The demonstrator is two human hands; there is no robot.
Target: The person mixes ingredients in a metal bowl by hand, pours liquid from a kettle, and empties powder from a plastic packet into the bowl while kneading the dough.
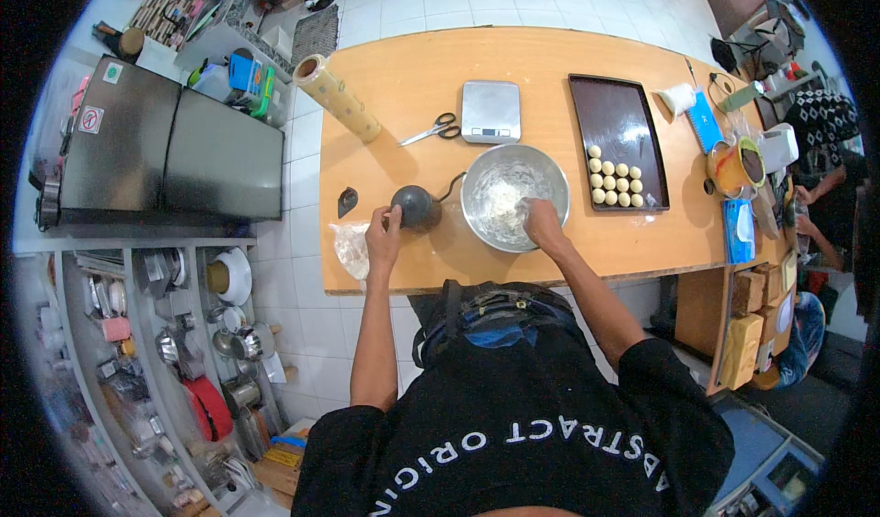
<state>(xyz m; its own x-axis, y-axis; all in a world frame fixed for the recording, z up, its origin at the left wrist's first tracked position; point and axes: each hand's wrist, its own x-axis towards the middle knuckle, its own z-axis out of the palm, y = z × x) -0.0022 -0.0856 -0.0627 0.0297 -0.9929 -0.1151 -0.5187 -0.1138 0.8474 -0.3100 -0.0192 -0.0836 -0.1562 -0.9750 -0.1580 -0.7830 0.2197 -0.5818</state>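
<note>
A dark, round gooseneck kettle stands on the wooden table, its thin spout pointing at the metal bowl. My left hand is closed at the kettle's near left side, where a handle would be; the grip is partly hidden. White flour or crumbly dough lies in the bowl and is smeared up its wall. Over the bowl's right rim reaches my right hand, its fingers curled down toward the mixture. Whatever those fingers hold, if anything, cannot be made out.
Beyond the bowl are a digital scale, scissors and an upright film roll. At right, a dark tray carries several pale dough balls. A clear plastic bag lies near the left edge. Someone's hands show far right.
</note>
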